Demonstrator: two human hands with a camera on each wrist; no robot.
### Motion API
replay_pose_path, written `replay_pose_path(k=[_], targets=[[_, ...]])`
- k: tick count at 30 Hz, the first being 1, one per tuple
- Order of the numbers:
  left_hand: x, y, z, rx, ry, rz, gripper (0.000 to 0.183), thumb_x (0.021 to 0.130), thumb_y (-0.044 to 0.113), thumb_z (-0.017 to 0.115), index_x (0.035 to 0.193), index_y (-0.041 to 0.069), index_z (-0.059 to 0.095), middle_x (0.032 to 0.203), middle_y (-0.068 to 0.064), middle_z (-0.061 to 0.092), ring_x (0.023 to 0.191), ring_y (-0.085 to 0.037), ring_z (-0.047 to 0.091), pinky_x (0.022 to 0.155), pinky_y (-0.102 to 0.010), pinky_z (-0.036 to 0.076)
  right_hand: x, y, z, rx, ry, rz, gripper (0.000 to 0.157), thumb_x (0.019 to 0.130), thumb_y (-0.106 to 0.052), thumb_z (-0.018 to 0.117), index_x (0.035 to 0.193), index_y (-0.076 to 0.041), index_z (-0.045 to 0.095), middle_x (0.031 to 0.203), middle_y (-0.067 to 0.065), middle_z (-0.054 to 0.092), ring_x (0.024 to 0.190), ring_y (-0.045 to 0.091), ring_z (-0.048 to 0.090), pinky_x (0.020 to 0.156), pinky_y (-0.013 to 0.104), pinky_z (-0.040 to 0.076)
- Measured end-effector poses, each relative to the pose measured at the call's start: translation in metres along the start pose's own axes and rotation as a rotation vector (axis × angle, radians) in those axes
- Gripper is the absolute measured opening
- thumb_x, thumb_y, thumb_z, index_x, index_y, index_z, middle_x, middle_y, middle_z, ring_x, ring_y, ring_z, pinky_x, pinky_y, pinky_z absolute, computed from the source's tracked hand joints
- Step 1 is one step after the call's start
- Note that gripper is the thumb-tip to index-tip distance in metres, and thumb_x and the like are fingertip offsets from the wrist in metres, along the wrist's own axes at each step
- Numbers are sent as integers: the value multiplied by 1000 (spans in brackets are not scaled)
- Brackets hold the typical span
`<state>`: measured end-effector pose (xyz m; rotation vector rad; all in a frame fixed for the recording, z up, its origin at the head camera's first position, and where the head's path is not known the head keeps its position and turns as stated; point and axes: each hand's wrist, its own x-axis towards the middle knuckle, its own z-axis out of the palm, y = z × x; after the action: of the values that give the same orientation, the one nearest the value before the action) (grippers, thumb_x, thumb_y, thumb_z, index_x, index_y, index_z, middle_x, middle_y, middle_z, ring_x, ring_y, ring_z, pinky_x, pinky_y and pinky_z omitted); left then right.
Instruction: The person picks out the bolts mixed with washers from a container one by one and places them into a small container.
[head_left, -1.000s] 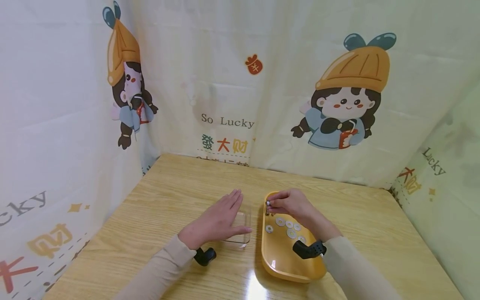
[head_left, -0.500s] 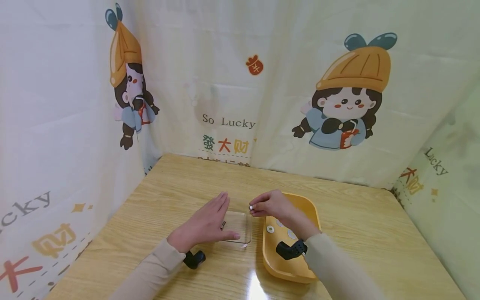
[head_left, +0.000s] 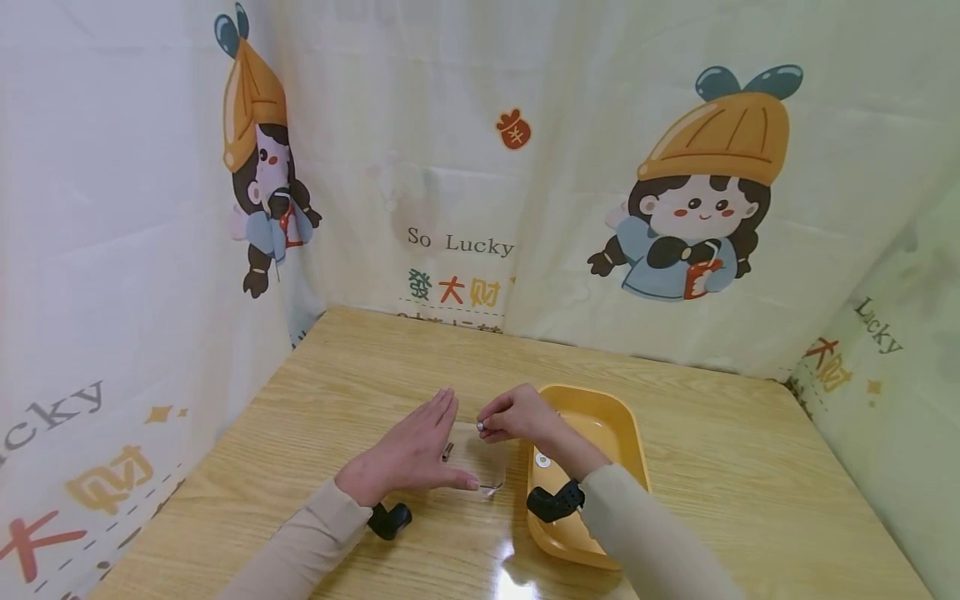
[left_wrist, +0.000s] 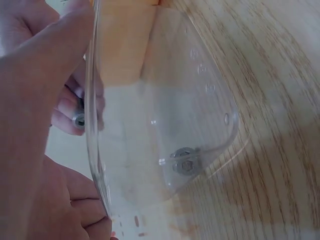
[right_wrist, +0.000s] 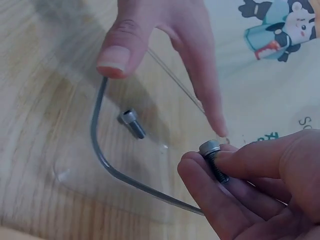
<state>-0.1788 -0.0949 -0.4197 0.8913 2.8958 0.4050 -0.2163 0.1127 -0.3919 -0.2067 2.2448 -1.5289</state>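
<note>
My right hand [head_left: 521, 417] pinches a socket-head screw [right_wrist: 212, 155] between thumb and fingers, over the far right part of a clear plastic box [head_left: 483, 454]. A second socket-head screw [right_wrist: 131, 122] lies at the bottom of that box; its hex socket also faces the camera in the left wrist view. My left hand [head_left: 412, 450] spreads around the box's left side, fingers straight and thumb apart. Its thumb [right_wrist: 114, 60] meets the rim of the box in the right wrist view. My left palm hides part of the box in the head view.
An orange tray [head_left: 633, 433] stands right of the box, partly behind my right forearm. One washer [head_left: 542, 459] shows in it near the left wall. A printed curtain [head_left: 450, 167] hangs behind the wooden table [head_left: 352, 367].
My right hand has come left out of the orange tray with the screw and is now over the clear box. My left hand has shifted slightly left, uncovering the screw inside.
</note>
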Motion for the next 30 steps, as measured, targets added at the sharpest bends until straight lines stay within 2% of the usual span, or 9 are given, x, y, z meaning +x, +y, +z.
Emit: replay_pose_path(k=[6,11,22,30], targets=[[-1,1,0,-15,-3,-5,122,78,78,60,155,-7,17,164,-25,13,154,-34,13,124,-47,24,1,0,6,-51,-1,-10,15,91,4,65,102,12,72,91,23,75,81,27,76,78,40,62],[-1,1,0,-14,1,-15,122,78,77,62,155,-7,18,164,-24,13,154,-33,13,124,-46,23,-1,-2,8,-87,1,-17,15,91,4,65,101,12,73,90,20,75,83,28,76,78,41,62],[0,3,-2,-25,-7,-20,122,78,76,63,154,-8,19,164,-25,14,154,-34,14,124,-47,23,-2,-2,6,-91,-3,-22,17,93,4,62,104,11,71,94,20,75,85,28,75,77,38,62],[1,3,-2,-11,-7,-15,123,77,78,62,154,-8,20,163,-25,15,153,-35,15,124,-47,24,-3,-2,5,-85,12,-35,19,93,2,62,107,12,70,100,25,73,89,32,75,80,42,61]])
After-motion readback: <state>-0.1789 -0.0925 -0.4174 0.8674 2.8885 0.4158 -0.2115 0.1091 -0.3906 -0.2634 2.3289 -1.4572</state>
